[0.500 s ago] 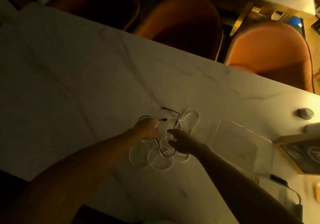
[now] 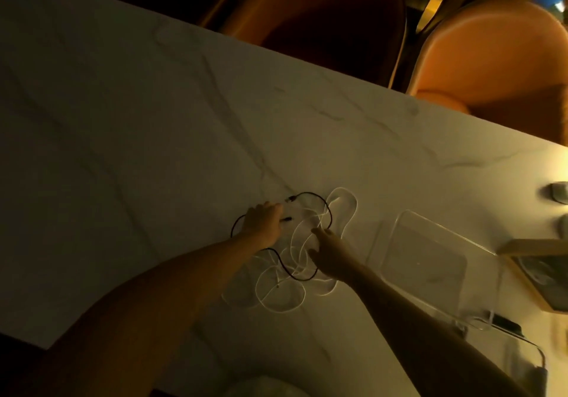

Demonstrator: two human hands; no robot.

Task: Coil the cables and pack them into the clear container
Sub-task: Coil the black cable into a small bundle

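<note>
Cables: a black cable point(image 2: 325, 209) and a white cable point(image 2: 344, 209) lay tangled in loose loops on the marble table point(image 2: 153, 135), between the two hands.
Left hand: the left hand point(image 2: 264, 223) rested on the left side of the tangle, fingers curled, with a black plug end showing at its fingertips; it appeared to pinch that end, though the dim light made the grip hard to confirm.
Right hand: the right hand point(image 2: 332, 257) lay over the right side of the tangle, fingers reaching into the white loops; whether they gripped a strand or only touched it could not be told.
Clear container: the clear container point(image 2: 399, 221) stood open on the table just to the right of the cables, apart from both hands.
Further right: a wooden-framed object point(image 2: 522, 247) sat at the table's right edge, beside the container.
Beyond the table: orange chairs point(image 2: 491, 52) stood along the far side.
</note>
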